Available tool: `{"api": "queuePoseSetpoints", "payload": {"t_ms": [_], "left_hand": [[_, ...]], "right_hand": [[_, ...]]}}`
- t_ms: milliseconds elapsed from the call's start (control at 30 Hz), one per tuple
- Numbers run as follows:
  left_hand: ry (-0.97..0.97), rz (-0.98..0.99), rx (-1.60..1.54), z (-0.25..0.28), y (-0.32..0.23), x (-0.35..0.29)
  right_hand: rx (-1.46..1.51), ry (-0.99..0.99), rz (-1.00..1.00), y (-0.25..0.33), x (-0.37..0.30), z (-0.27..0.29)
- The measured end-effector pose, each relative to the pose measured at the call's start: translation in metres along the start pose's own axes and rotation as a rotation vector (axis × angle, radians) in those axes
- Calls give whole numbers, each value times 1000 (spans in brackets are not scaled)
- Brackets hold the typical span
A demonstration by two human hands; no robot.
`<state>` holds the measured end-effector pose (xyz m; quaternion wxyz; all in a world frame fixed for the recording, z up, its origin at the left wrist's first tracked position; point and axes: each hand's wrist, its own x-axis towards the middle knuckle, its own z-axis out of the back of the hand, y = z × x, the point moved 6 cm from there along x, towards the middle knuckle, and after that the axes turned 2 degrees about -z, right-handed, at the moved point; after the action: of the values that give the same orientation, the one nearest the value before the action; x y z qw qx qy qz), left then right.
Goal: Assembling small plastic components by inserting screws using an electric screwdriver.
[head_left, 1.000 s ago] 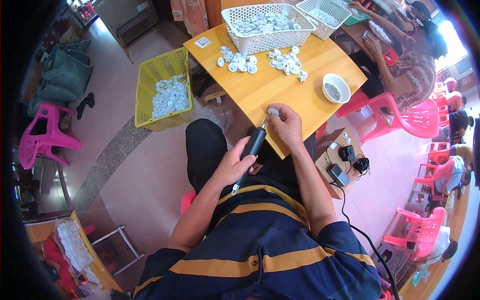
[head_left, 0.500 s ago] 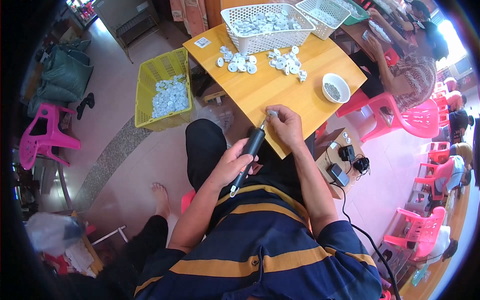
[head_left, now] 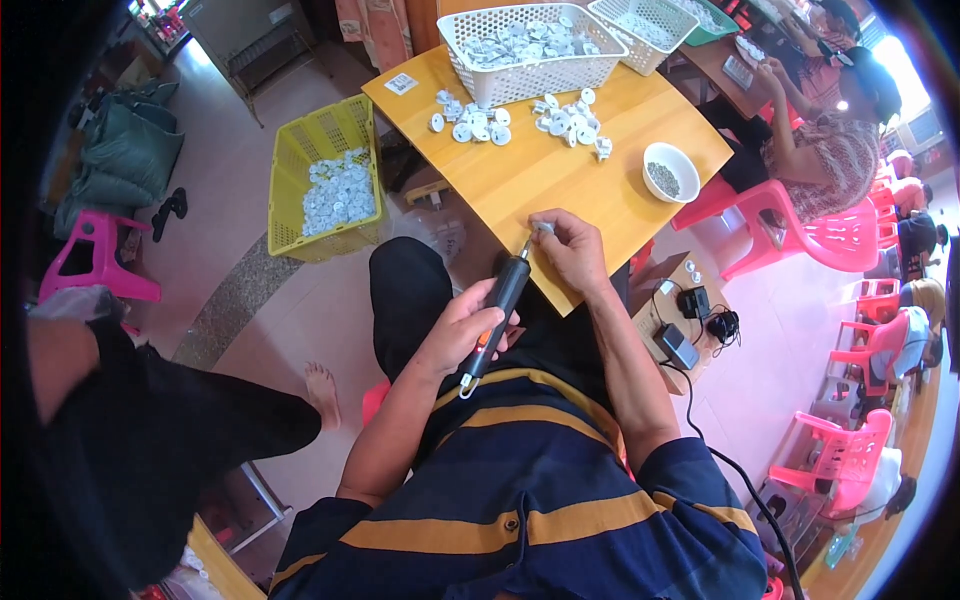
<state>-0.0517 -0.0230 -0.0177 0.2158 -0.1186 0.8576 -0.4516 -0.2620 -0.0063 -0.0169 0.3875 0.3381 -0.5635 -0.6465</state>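
My left hand [head_left: 462,328] is closed around a black electric screwdriver [head_left: 508,291], which has an orange switch and a white hanging loop at its rear end. The bit points up and away, reaching a small white plastic part [head_left: 543,228] at the table's near edge. That part is pinched between the thumb and fingers of my right hand [head_left: 575,253], which hide much of it. Farther back lie two loose groups of similar white round parts [head_left: 470,120], [head_left: 572,120]. To the right, a white bowl [head_left: 684,160] holds small metal screws.
White baskets [head_left: 540,80], [head_left: 640,45] of parts stand on the far side of the wooden table [head_left: 600,190]. A yellow crate [head_left: 285,190] of white pieces is on the floor at left. Black adapters and a cable [head_left: 690,400] are at right. Another person's black-clothed leg [head_left: 200,410] is close at left.
At lower left, a black-clothed person has come much closer into view. At the far table, the seated co-worker's arms have shifted. My hands and the screwdriver hold nearly the same position.
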Motion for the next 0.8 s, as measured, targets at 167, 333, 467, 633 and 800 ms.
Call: {"api": "queuePoseSetpoints", "payload": {"t_ms": [167, 333, 467, 633, 800], "left_hand": [[2, -1, 5, 1, 0, 1], [-2, -3, 2, 1, 1, 2], [-20, -10, 5, 0, -1, 2], [-26, -9, 31, 0, -2, 3], [-27, -22, 66, 0, -3, 4]], "right_hand": [[-15, -3, -6, 0, 0, 0], [-48, -13, 7, 3, -2, 0], [-47, -22, 23, 3, -1, -1], [-85, -15, 6, 3, -1, 0], [-61, -16, 47, 1, 1, 0]]}}
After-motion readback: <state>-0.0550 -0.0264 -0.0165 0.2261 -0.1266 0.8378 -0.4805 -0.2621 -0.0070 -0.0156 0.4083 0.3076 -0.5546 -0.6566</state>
